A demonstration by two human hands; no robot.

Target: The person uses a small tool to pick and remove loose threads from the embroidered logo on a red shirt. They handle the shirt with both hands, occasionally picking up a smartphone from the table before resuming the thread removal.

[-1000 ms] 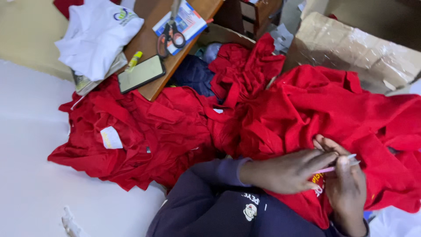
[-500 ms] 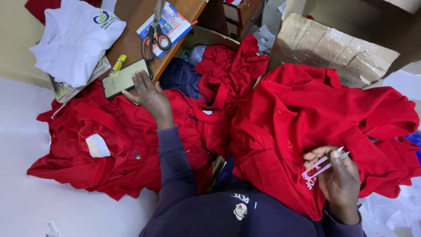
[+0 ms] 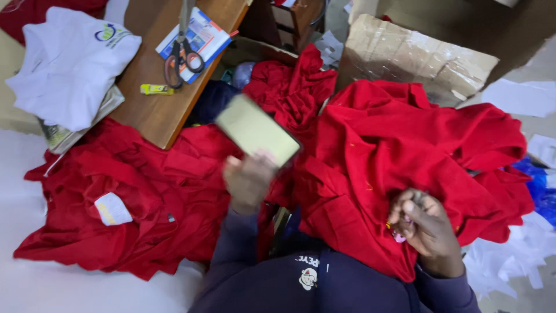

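The left hand (image 3: 249, 179) is gripping a phone (image 3: 258, 131), tilting it faceward; the right hand (image 3: 425, 226) is pinching a small pink tool (image 3: 399, 236) against the red garment (image 3: 417, 145).

L hand (image 3: 250, 181) raised, fingers curled; R hand (image 3: 425, 229) low, fist-like

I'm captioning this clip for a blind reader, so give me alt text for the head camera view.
The left hand lifts a flat rectangular phone-like object above red garments, while the right hand pinches a small pink item against a red garment on the lap. Scissors lie on a wooden table beside a white shirt.
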